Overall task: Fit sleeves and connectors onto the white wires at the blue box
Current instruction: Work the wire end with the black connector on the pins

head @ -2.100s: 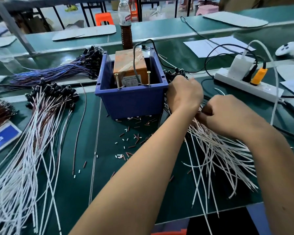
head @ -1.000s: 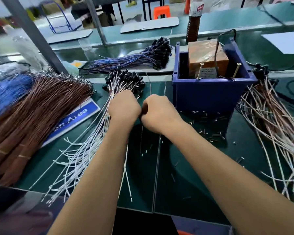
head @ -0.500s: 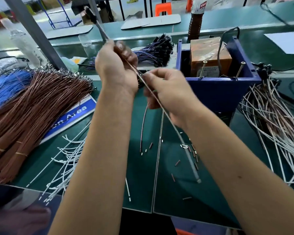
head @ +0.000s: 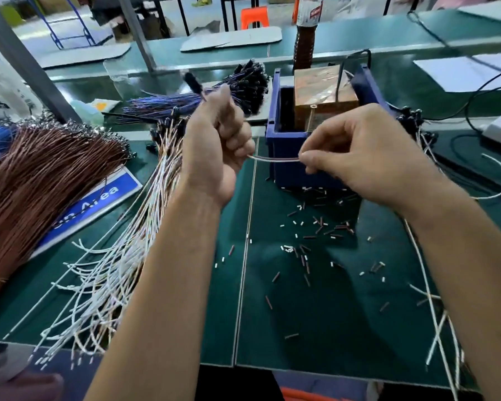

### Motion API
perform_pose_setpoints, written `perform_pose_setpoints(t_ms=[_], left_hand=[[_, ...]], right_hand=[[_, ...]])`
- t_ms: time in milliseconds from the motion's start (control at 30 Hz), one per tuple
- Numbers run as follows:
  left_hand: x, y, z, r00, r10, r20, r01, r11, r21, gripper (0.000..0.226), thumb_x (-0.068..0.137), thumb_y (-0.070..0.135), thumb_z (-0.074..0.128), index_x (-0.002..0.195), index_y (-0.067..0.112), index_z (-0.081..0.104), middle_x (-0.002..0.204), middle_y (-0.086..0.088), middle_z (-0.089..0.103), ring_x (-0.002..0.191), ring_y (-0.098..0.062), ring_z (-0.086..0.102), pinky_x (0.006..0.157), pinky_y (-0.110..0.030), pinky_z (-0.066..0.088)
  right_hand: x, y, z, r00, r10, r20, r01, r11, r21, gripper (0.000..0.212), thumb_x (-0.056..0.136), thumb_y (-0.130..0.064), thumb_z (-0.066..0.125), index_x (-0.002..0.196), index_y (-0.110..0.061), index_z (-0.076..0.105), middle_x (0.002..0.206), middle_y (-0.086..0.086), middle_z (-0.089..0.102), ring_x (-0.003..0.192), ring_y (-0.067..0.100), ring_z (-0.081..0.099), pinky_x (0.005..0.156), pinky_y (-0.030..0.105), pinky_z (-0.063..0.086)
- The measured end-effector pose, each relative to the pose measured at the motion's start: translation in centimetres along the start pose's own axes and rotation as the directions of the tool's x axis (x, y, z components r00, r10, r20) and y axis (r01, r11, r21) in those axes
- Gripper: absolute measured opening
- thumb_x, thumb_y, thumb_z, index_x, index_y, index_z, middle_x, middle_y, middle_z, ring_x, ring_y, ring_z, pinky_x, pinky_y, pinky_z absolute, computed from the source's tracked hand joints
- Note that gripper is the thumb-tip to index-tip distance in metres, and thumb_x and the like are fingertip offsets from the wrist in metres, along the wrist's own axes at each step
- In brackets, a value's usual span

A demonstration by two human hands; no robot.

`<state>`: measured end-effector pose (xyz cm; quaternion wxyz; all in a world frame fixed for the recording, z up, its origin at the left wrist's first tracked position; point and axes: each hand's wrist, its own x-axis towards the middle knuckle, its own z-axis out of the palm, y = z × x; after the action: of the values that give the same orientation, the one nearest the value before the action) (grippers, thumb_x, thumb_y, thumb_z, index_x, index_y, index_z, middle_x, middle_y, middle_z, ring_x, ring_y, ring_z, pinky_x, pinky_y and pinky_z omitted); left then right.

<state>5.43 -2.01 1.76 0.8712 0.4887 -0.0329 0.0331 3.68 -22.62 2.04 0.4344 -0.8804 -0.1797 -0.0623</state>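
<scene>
In the middle of the frame, the left hand (head: 214, 149) is curled in a fist around a thin white wire (head: 275, 159), and a black connector (head: 192, 81) sticks up above its thumb. The right hand (head: 368, 157) pinches the same wire with its fingertips, so the wire runs straight across between both hands. Right behind them sits the blue box (head: 289, 157) with a brown block (head: 321, 91) inside. Small cut sleeves (head: 304, 256) lie scattered on the green bench (head: 243, 314) below. A pile of white wires (head: 110, 273) lies at lower left, brown wires (head: 41, 175) further left.
</scene>
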Motion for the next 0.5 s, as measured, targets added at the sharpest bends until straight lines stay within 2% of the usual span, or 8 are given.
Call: perform_pose_setpoints(t_ms=[33, 100, 233, 300, 367, 433, 500], left_hand=[[-0.4, -1.0, 0.2, 0.999, 0.001, 0.050, -0.009, 0.989, 0.147, 0.036, 0.106, 0.020, 0.051, 0.071, 0.022, 0.041, 0.061, 0.004, 0.027, 0.053, -0.011, 0.019, 0.049, -0.026, 0.018], [-1.1, -2.7, 0.7, 0.992, 0.057, 0.116, -0.095, 0.930, 0.356, 0.034, 0.100, 0.014, 0.060, 0.070, 0.021, 0.044, 0.060, 0.005, 0.032, 0.050, -0.010, 0.024, 0.050, -0.026, 0.020], [-1.7, -4.5, 1.2, 0.920, 0.294, 0.261, -0.392, 0.715, 0.579, 0.022, 0.091, 0.008, 0.065, 0.072, 0.014, 0.055, 0.057, 0.008, 0.040, 0.051, -0.008, 0.035, 0.052, -0.025, 0.030], [-1.9, -5.5, 1.3, 0.904, 0.273, 0.328, -0.425, 0.638, 0.642, 0.018, 0.089, 0.006, 0.066, 0.073, 0.008, 0.059, 0.056, -0.003, 0.045, 0.052, -0.008, 0.039, 0.053, -0.023, 0.032], [-2.1, -6.6, 1.2, 0.914, 0.204, 0.352, -0.399, 0.614, 0.681, 0.012, 0.087, 0.005, 0.068, 0.077, 0.003, 0.062, 0.060, -0.014, 0.054, 0.054, -0.011, 0.045, 0.053, -0.025, 0.035], [-2.2, -7.5, 0.9, 0.909, 0.168, 0.381, -0.404, 0.575, 0.712, 0.006, 0.085, 0.003, 0.070, 0.081, 0.004, 0.065, 0.064, -0.005, 0.057, 0.054, -0.007, 0.048, 0.054, -0.020, 0.037], [-1.9, -8.2, 0.6, 0.880, 0.196, 0.433, -0.471, 0.481, 0.739, 0.006, 0.081, 0.006, 0.073, 0.084, 0.008, 0.068, 0.073, 0.002, 0.062, 0.061, -0.005, 0.054, 0.059, -0.019, 0.040]], right_hand=[[-0.3, 0.6, -0.5, 0.999, -0.026, -0.024, 0.024, 0.997, -0.077, 0.007, 0.089, -0.018, 0.083, 0.084, -0.023, 0.081, 0.070, -0.010, 0.076, 0.064, 0.000, 0.070, 0.064, 0.018, 0.056], [-1.0, 1.5, -1.0, 0.997, -0.068, -0.038, 0.063, 0.991, -0.117, 0.008, 0.086, -0.016, 0.085, 0.085, -0.023, 0.082, 0.071, -0.013, 0.076, 0.069, 0.001, 0.072, 0.071, 0.024, 0.059], [-2.3, 3.5, -0.7, 0.993, -0.095, -0.065, 0.092, 0.995, -0.046, 0.010, 0.085, -0.014, 0.085, 0.087, -0.022, 0.081, 0.076, -0.012, 0.076, 0.072, 0.004, 0.073, 0.076, 0.031, 0.061], [-2.7, 4.4, -0.4, 0.993, -0.095, -0.075, 0.093, 0.995, -0.027, 0.012, 0.087, -0.013, 0.083, 0.089, -0.025, 0.080, 0.079, -0.011, 0.077, 0.075, 0.006, 0.074, 0.078, 0.035, 0.062], [-3.0, 5.2, -0.1, 0.991, -0.102, -0.089, 0.101, 0.995, -0.014, 0.016, 0.089, -0.011, 0.081, 0.092, -0.027, 0.078, 0.081, -0.012, 0.077, 0.077, 0.006, 0.074, 0.078, 0.034, 0.062], [-3.1, 5.7, 0.2, 0.986, -0.121, -0.118, 0.122, 0.993, 0.004, 0.019, 0.089, -0.006, 0.079, 0.092, -0.025, 0.077, 0.081, -0.011, 0.077, 0.076, 0.005, 0.073, 0.076, 0.031, 0.060], [-3.2, 6.1, 0.6, 0.980, -0.126, -0.155, 0.131, 0.991, 0.020, 0.018, 0.087, -0.002, 0.079, 0.092, -0.020, 0.077, 0.082, -0.008, 0.077, 0.075, 0.007, 0.073, 0.074, 0.030, 0.060]])
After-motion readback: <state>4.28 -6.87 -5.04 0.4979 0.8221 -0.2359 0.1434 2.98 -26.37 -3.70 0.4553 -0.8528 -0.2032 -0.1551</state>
